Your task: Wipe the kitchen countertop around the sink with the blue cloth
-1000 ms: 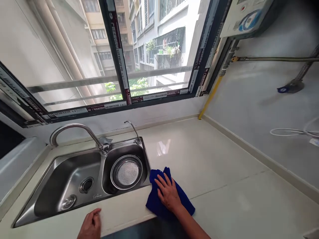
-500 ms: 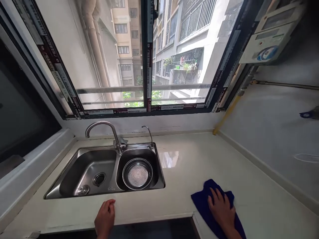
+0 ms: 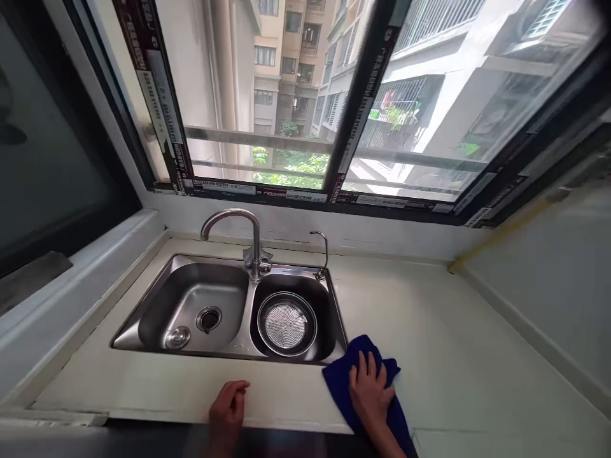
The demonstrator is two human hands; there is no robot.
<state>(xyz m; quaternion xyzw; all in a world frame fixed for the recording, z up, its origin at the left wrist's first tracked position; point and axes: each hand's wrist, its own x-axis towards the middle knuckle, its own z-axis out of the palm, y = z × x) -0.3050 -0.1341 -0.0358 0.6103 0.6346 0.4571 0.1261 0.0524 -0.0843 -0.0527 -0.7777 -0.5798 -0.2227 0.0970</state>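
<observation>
right hand point(image 3: 371, 393) pressed flat and spread, left hand point(image 3: 227, 408) loosely curled

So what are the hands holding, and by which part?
The right hand lies flat on the middle of a blue cloth, pressing it, not gripping an edge. The left hand holds nothing.

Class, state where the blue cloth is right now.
In the head view, the blue cloth lies on the countertop just right of the front corner of the steel sink, under the person's right hand.
</observation>
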